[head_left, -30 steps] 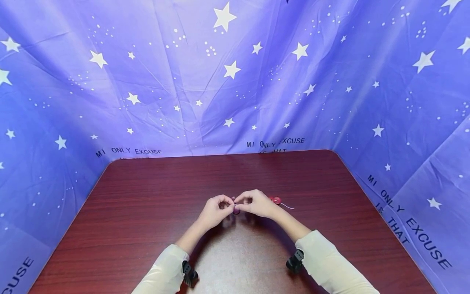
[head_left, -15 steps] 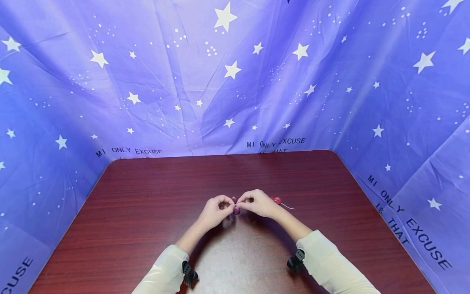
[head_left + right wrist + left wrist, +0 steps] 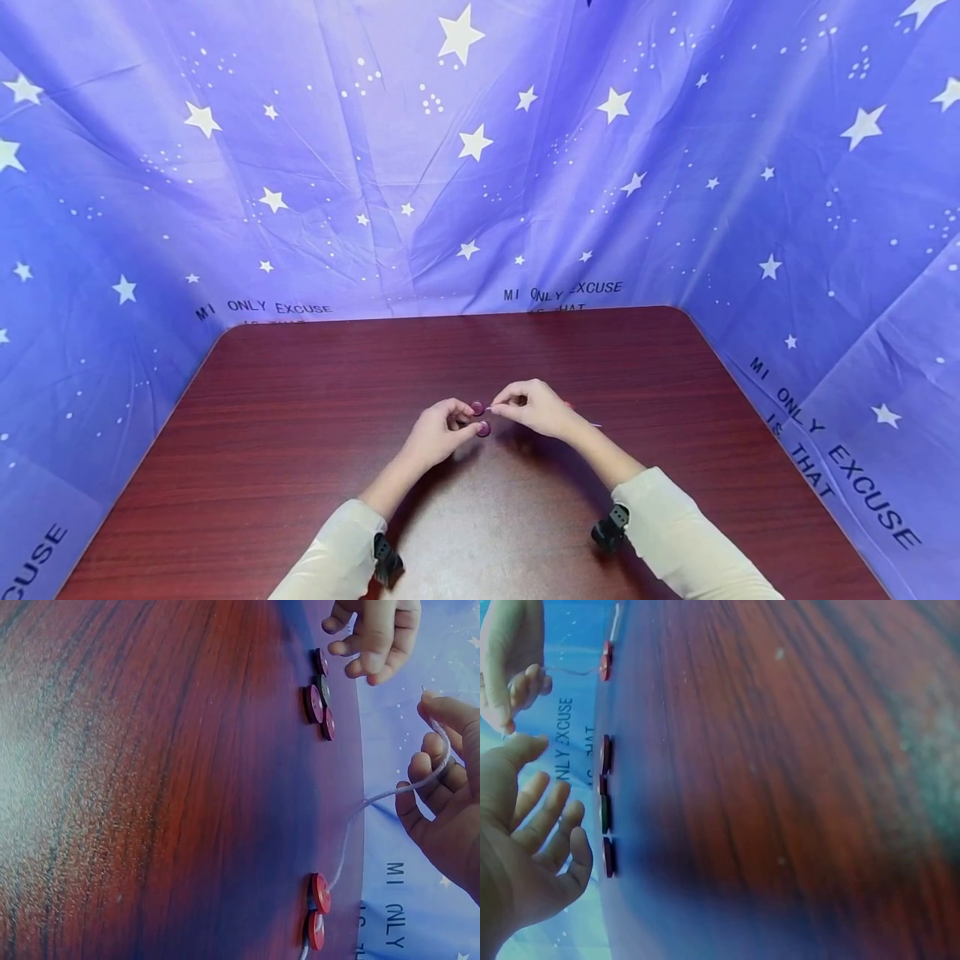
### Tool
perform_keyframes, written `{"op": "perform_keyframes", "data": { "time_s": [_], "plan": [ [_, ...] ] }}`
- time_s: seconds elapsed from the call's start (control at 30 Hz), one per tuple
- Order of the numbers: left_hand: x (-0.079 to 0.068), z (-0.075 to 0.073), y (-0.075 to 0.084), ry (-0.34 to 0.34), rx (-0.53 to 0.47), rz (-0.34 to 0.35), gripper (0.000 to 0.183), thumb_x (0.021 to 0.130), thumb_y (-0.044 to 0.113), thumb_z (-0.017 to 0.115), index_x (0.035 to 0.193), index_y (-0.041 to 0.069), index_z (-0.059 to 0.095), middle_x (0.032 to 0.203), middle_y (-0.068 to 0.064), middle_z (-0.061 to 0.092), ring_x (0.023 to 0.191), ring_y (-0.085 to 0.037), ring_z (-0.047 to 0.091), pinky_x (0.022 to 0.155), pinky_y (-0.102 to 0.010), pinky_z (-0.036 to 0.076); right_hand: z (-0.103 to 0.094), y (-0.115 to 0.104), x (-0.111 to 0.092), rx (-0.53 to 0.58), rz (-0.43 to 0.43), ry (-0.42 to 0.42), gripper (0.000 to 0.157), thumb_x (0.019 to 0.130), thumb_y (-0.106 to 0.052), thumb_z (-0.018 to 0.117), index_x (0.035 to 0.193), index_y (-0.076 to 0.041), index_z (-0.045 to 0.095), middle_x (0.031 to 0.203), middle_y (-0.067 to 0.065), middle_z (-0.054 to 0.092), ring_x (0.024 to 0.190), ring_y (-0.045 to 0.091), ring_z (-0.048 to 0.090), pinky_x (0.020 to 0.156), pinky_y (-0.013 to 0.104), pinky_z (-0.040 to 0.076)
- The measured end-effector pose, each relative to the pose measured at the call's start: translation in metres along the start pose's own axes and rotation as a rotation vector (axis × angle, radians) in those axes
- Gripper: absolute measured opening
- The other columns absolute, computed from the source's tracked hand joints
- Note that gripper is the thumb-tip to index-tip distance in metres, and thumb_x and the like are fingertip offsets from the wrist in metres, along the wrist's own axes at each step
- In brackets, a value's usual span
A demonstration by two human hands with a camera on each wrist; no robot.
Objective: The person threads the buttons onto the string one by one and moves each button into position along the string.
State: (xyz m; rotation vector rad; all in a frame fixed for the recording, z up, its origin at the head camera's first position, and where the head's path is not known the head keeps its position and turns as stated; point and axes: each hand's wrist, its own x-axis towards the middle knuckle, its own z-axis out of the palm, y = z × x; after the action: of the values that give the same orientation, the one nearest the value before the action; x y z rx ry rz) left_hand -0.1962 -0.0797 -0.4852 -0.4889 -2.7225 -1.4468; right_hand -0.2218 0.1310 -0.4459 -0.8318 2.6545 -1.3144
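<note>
My right hand (image 3: 540, 410) pinches a pale lilac string (image 3: 386, 795) between thumb and forefinger, and a thin tip sticks out past the fingertips. From there the string droops to two red buttons (image 3: 321, 894) strung on it, lying on the table. Facing it, my left hand (image 3: 437, 432) hovers with fingers loosely bent and apart, nothing visible between them. Close by its fingertips in the head view are two purple buttons (image 3: 483, 428). The right wrist view shows several loose buttons lying together, among them a purple one (image 3: 313, 705) and a dark one (image 3: 323, 690).
A dark red wood-grain table (image 3: 337, 375) spreads under both hands. Blue cloth (image 3: 420, 183) with white stars hangs around its back and sides. Black wrist cameras sit at the cuffs, the left one (image 3: 387, 560) and the right one (image 3: 610, 528).
The hands, earlier fingertip to fingertip, have parted. My right hand has drawn slightly back and right with the string. My left thumb and forefinger have spread, and the purple buttons show more fully.
</note>
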Motion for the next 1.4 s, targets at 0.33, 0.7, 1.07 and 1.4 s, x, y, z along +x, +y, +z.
{"op": "perform_keyframes", "data": {
  "time_s": [0.33, 0.7, 1.07, 1.4],
  "plan": [
    [0.003, 0.012, 0.008, -0.026, 0.484, 0.099, 0.026, 0.078, 0.035, 0.073, 0.095, 0.016, 0.068, 0.089, 0.003, 0.063, 0.085, -0.017, 0.06, 0.073, -0.034, 0.05, -0.005, 0.001, 0.001, 0.001, 0.037, 0.052, 0.008, 0.085, -0.023, 0.068, 0.086, -0.016, 0.072, 0.067, -0.009, 0.058, 0.062, 0.004, 0.048, 0.056, 0.019, 0.04],
    [0.012, 0.016, 0.013, -0.092, 0.662, 0.087, 0.036, 0.075, 0.044, 0.074, 0.098, 0.016, 0.068, 0.086, 0.004, 0.057, 0.079, -0.017, 0.053, 0.067, -0.033, 0.047, -0.005, 0.005, 0.0, 0.023, 0.029, 0.096, 0.015, 0.085, -0.025, 0.069, 0.09, -0.012, 0.073, 0.068, -0.006, 0.06, 0.062, 0.005, 0.05, 0.056, 0.019, 0.042],
    [0.017, 0.016, 0.013, -0.127, 0.699, 0.066, 0.033, 0.074, 0.045, 0.074, 0.091, 0.017, 0.067, 0.086, 0.004, 0.058, 0.081, -0.017, 0.054, 0.069, -0.033, 0.048, -0.005, 0.006, 0.0, 0.032, 0.022, 0.105, 0.013, 0.085, -0.023, 0.068, 0.09, -0.013, 0.073, 0.068, -0.007, 0.059, 0.061, 0.004, 0.048, 0.055, 0.018, 0.041],
    [0.019, 0.015, 0.014, -0.156, 0.68, 0.052, 0.023, 0.075, 0.039, 0.074, 0.081, 0.02, 0.063, 0.083, 0.006, 0.057, 0.082, -0.016, 0.054, 0.069, -0.032, 0.048, -0.005, 0.007, 0.001, 0.025, 0.026, 0.105, 0.011, 0.085, -0.023, 0.068, 0.09, -0.014, 0.073, 0.071, -0.006, 0.062, 0.062, 0.004, 0.05, 0.056, 0.018, 0.042]
  ]
}}
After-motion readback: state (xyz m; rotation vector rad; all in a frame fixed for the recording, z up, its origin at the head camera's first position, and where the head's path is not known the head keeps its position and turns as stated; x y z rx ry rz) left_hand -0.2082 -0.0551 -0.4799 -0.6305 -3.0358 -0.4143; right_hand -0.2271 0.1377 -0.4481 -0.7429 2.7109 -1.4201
